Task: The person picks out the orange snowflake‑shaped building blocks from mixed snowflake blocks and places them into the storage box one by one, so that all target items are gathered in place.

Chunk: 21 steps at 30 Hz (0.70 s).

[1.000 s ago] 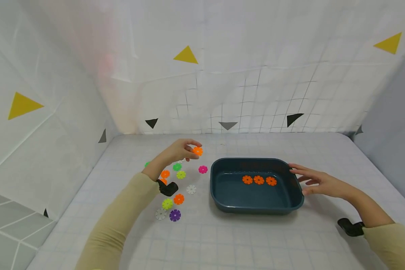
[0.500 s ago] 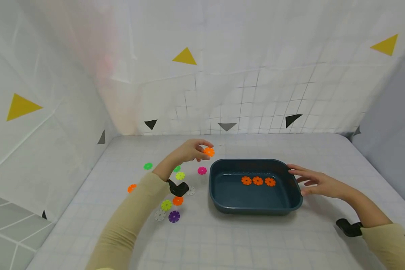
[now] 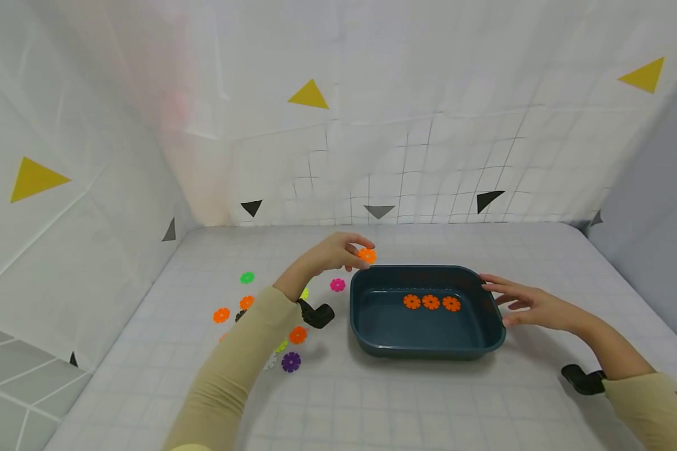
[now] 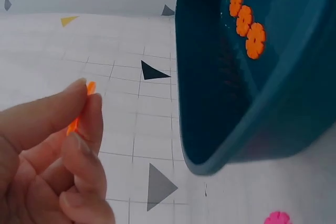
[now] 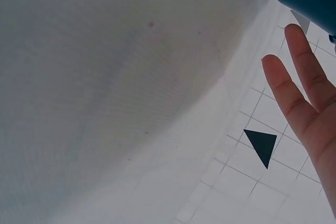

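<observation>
Here, no readable writing; left hand [image 3: 330, 254] pinches orange disc [image 3: 367, 255] by tray [image 3: 429, 347].

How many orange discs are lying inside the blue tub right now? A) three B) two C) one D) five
A: the head view shows three orange discs in a row on the floor of the blue tub; a fourth orange disc is pinched in the left hand over the tub's near-left rim, not in it.

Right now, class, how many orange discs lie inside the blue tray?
3: orange discs in a row on the tray floor, left, middle, right. None seems hidden.
</observation>
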Available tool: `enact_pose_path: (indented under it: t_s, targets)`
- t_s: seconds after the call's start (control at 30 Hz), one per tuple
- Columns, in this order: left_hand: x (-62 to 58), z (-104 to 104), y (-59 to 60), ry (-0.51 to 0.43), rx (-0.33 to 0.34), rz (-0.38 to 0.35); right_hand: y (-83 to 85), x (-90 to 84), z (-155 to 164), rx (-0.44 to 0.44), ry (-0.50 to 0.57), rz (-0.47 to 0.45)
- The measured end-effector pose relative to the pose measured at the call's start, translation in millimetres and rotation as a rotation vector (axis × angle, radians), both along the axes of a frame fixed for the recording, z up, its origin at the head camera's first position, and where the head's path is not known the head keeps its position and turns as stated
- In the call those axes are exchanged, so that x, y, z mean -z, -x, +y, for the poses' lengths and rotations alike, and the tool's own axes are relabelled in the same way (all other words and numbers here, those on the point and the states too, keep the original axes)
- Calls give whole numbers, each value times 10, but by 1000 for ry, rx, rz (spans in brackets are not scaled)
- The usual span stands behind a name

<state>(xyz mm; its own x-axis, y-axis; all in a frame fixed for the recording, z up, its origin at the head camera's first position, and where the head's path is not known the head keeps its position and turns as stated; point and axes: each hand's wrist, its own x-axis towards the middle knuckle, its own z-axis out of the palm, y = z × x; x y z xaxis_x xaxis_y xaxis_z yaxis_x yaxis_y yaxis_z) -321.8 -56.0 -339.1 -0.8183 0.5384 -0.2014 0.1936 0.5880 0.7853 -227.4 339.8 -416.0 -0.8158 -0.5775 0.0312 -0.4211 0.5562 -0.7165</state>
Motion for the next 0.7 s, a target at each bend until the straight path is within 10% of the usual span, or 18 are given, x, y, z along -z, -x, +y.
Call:
enact_pose_path:
  t_s: [0.7]
  targets:
    - [135, 482, -14, 28, 114, -65, 8, -2, 2, -4, -1, 1]
